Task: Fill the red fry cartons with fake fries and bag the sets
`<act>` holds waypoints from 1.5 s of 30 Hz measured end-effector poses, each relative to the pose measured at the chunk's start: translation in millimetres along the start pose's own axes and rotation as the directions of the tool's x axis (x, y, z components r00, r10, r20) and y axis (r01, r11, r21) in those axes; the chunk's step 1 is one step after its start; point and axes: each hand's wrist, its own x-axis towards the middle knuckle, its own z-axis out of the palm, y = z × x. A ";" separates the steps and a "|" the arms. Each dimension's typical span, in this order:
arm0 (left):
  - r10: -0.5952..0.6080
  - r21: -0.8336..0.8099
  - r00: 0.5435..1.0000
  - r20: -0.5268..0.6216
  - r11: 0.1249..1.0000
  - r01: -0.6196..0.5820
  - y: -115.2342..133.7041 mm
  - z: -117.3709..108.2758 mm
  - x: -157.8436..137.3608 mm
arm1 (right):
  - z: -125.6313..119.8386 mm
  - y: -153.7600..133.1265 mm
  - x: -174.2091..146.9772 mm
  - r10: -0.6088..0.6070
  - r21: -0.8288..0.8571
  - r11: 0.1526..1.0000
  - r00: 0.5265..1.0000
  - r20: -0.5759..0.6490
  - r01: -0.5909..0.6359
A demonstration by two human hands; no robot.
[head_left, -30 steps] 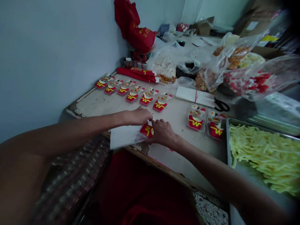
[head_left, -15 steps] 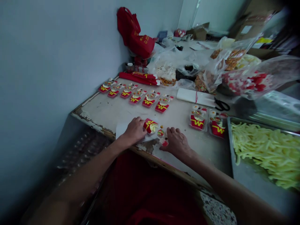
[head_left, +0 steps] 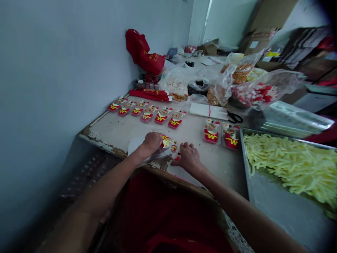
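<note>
A clear plastic pack (head_left: 166, 143), with a red and yellow fries carton and small food-shaped pieces in it, lies crosswise near the table's front edge. My left hand (head_left: 152, 142) is closed at its left end, covering part of the carton. Clear plastic film (head_left: 158, 154), seemingly a bag, stretches beneath that hand over a white sheet (head_left: 133, 144). With bent fingers and thumb, my right hand (head_left: 190, 156) grips the right end of the pack and hides some of it.
Similar packs (head_left: 160, 117) stand in a row behind my hands, and two more packs (head_left: 211, 135) lie to the right. A metal tray (head_left: 273, 200) holds yellow fries-shaped pieces. Black-handled scissors (head_left: 234, 117), a white bundle (head_left: 204, 110) and filled plastic bags (head_left: 256, 93) are further back.
My left hand has closed further over the carton end, and the clear film under it is now more drawn out. My right hand stays at the other end. The view has shifted.
</note>
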 end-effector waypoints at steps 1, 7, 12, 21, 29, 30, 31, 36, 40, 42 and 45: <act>0.011 0.007 1.000 0.022 1.000 -0.011 0.6 -3.7 5.3 | 0.1 -0.4 -0.5 0.000 0.005 1.000 1.000 -0.007 0.000; 0.028 0.021 0.996 0.082 0.999 -0.030 14.0 -14.5 38.9 | -3.6 -2.5 -3.5 0.026 0.046 0.999 1.000 -0.013 -0.026; 0.039 -0.052 0.995 0.089 0.998 -0.034 13.3 -10.5 50.3 | -2.1 -0.2 -4.5 0.032 0.074 0.997 0.999 -0.024 -0.030; -0.018 -0.323 0.998 0.064 0.946 0.038 -37.4 8.5 23.0 | -0.2 7.0 2.0 -0.001 0.053 0.999 1.000 -0.022 0.002; -0.233 -0.287 0.972 0.018 0.930 0.228 -15.1 18.7 32.6 | 2.7 7.3 -2.3 0.003 0.025 1.000 0.999 -0.049 -0.001; -0.240 -0.274 0.970 0.025 0.932 0.238 -15.2 16.9 35.5 | 2.6 8.0 -2.3 -0.004 0.018 1.000 0.999 -0.049 0.005; -0.238 -0.268 0.971 0.037 0.933 0.239 -16.4 15.0 38.0 | 2.3 8.8 -2.0 -0.009 0.013 1.000 0.999 -0.047 0.010; -0.174 -0.264 0.983 0.063 0.947 0.184 -22.7 7.8 32.2 | 0.7 12.4 1.5 -0.036 0.010 0.999 0.999 -0.029 0.037; -0.183 -0.194 0.982 -0.035 0.966 0.173 -8.4 8.9 9.4 | 2.0 11.1 2.4 -0.033 0.019 0.999 0.999 -0.022 0.034; -0.200 -0.136 0.976 -0.089 0.973 0.187 1.7 10.2 2.1 | 2.9 9.8 2.2 -0.034 0.024 0.999 0.999 -0.035 0.035; -0.173 -0.066 0.978 -0.118 0.984 0.166 11.0 8.6 2.5 | 2.5 8.6 1.7 -0.031 0.034 0.999 0.999 -0.039 0.032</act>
